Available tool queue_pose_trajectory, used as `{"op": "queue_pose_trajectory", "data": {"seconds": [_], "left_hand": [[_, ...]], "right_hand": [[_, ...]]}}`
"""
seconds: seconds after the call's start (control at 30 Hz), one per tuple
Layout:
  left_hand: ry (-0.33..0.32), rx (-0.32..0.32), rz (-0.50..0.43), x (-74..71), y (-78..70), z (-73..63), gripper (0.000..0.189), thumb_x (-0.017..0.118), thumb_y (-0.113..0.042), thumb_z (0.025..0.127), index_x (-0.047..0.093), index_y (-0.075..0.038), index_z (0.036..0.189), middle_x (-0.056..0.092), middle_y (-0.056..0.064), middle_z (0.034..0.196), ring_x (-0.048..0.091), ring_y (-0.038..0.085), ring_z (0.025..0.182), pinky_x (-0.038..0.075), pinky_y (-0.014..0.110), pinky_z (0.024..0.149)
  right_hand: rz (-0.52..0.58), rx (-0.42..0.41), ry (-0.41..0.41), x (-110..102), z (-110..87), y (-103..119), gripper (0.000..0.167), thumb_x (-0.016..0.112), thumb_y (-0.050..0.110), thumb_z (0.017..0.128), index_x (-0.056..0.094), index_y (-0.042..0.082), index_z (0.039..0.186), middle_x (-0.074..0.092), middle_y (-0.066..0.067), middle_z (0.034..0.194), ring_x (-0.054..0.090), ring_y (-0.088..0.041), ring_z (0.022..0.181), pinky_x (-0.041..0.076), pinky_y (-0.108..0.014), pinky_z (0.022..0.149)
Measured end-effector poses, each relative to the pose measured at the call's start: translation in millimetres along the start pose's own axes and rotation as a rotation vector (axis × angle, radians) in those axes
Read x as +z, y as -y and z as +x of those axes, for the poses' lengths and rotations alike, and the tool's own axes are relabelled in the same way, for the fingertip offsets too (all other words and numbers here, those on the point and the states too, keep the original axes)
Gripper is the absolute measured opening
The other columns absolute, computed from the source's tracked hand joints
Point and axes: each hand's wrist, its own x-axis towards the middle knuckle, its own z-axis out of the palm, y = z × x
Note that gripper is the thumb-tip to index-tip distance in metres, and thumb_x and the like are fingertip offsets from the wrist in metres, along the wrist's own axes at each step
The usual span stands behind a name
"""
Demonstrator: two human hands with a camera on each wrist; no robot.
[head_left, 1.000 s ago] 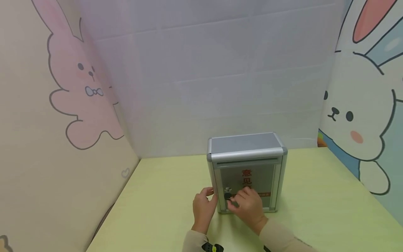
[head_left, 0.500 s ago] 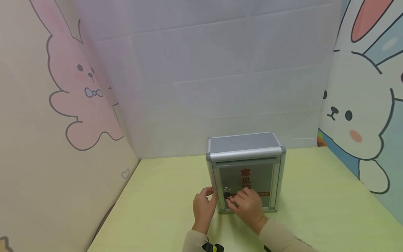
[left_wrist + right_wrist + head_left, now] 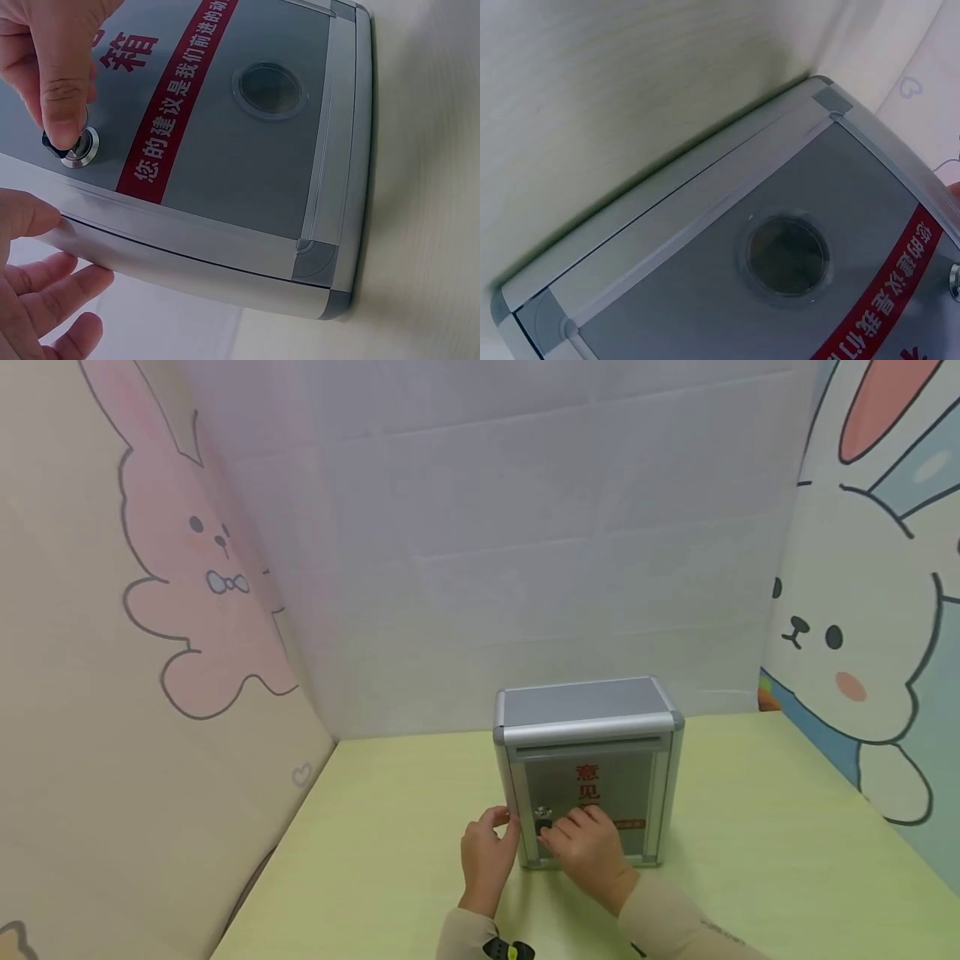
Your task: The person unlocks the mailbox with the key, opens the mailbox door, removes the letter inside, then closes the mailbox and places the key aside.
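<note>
A silver-framed grey suggestion box [image 3: 588,702] with red Chinese characters stands upright on the table. My right hand [image 3: 591,852] is at the lower left of its front, pinching a black-headed key [image 3: 51,145] between thumb and fingers. The key sits at the round chrome lock [image 3: 84,152], where the thumb covers part of it. My left hand [image 3: 486,858] touches the box's left edge; in the left wrist view its thumb lies by the front frame, with relaxed fingers along the side. The right wrist view shows the box's lower front, with the lock [image 3: 955,283] at its edge.
The box rests on a pale yellow-green table [image 3: 405,810]. Behind it hangs a white sheet [image 3: 480,568]. Walls with cartoon rabbits rise at left and right. A round window [image 3: 786,255] is set low in the box's front.
My right fingertips have shifted slightly around the key, and a dark piece that showed beneath them is now covered. The left hand and the box have stayed in place.
</note>
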Motion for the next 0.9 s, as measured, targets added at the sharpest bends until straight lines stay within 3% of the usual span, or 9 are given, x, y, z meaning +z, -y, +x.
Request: {"op": "queue_pose_trajectory", "data": {"seconds": [0.37, 0.67, 0.77, 0.9], "left_hand": [[-0.005, -0.017, 0.003, -0.2, 0.7, 0.3, 0.014, 0.070, -0.014, 0.080, 0.072, -0.004, 0.090, 0.072, 0.004, 0.082, 0.059, 0.023, 0.067, 0.044, 0.031, 0.059], [-0.009, -0.026, -0.005, 0.7, 0.9, 0.7, 0.013, 0.070, -0.014, 0.080, 0.072, -0.005, 0.090, 0.072, 0.003, 0.082, 0.059, 0.023, 0.068, 0.044, 0.031, 0.059], [-0.011, -0.023, -0.005, 0.9, 1.7, 0.6, 0.013, 0.070, -0.014, 0.080, 0.072, -0.005, 0.090, 0.072, 0.003, 0.082, 0.059, 0.024, 0.068, 0.043, 0.030, 0.058], [-0.003, -0.022, -0.007, 1.3, 3.3, 0.5, 0.014, 0.070, -0.014, 0.080, 0.072, -0.006, 0.090, 0.072, 0.002, 0.082, 0.057, 0.020, 0.067, 0.043, 0.029, 0.059]], "right_hand": [[0.092, 0.156, 0.000, 3, -0.5, 4, 0.053, 0.043, 0.030, 0.098, 0.054, 0.012, 0.049, 0.056, 0.001, 0.048, 0.051, -0.016, 0.052, 0.042, -0.030, 0.046], [0.116, 0.314, 0.049, 2, -3.2, 16, 0.057, 0.033, 0.035, 0.101, 0.058, 0.010, 0.056, 0.055, 0.004, 0.049, 0.050, -0.013, 0.053, 0.045, -0.028, 0.050], [0.175, 0.419, 0.091, 0, -3.3, 22, 0.041, 0.050, 0.026, 0.095, 0.060, 0.009, 0.059, 0.056, 0.005, 0.050, 0.050, -0.011, 0.054, 0.044, -0.026, 0.050], [0.284, 0.595, 0.131, -4, -3.2, 29, 0.015, 0.071, 0.007, 0.071, 0.062, 0.010, 0.060, 0.056, 0.006, 0.054, 0.048, -0.008, 0.055, 0.041, -0.021, 0.048]]}}
